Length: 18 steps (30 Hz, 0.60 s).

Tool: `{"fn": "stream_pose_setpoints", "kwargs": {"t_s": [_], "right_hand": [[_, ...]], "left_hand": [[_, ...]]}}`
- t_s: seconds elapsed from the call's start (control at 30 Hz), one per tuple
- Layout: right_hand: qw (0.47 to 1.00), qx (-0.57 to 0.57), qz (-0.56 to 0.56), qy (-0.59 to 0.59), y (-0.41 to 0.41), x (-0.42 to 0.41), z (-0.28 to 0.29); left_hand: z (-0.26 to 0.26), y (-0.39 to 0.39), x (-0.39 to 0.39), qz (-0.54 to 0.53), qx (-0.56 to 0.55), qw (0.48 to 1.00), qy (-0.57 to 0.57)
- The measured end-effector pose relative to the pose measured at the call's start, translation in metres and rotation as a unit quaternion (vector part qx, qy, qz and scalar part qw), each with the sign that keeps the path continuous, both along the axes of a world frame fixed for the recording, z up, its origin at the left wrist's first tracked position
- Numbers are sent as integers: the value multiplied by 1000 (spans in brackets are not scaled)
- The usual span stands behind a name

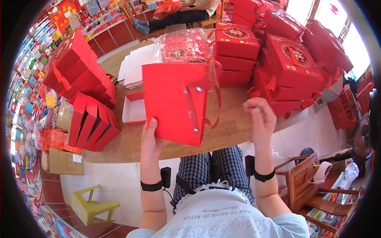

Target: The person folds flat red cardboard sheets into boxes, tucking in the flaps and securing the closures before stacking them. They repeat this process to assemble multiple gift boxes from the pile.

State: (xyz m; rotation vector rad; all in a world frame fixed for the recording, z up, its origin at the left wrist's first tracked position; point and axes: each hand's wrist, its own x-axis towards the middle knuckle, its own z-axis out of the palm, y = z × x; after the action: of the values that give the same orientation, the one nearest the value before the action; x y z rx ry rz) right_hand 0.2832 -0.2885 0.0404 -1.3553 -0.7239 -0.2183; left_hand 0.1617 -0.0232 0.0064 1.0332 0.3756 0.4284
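My left hand [152, 139] grips the lower left edge of a red cardboard box [169, 101], thumb on its near face. The box is held up over the wooden table; a red ribbon strap [218, 107] with metal rivets hangs on its right side. Apart from the box, to its right, my right hand [262, 113] is raised over the table with fingers curled; whether something thin is between the fingertips cannot be told. Behind the held box lies an open red tray with a white inside [134, 110]. Flat white card sheets [137, 67] and red pieces in clear plastic [184, 44] lie farther back.
Stacks of red boxes stand at the left [86, 71], back right [236, 56] and right [294, 68]; more red boxes [92, 122] lean at the near left. A person [178, 17] sits beyond the table. A green stool [92, 206] and a wooden chair [303, 187] are on the floor.
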Motion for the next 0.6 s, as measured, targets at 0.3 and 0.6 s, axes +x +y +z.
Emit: {"fn": "stream_pose_setpoints", "kwargs": {"t_s": [0.3,0.6], "right_hand": [[947,-260,1,-187,43,-28,16],[955,-215,206,6,46,-36,-22]], "left_hand": [[-9,-33,-7,-101,2,993,54],[9,-58,-14,-269,207,941,2]]}}
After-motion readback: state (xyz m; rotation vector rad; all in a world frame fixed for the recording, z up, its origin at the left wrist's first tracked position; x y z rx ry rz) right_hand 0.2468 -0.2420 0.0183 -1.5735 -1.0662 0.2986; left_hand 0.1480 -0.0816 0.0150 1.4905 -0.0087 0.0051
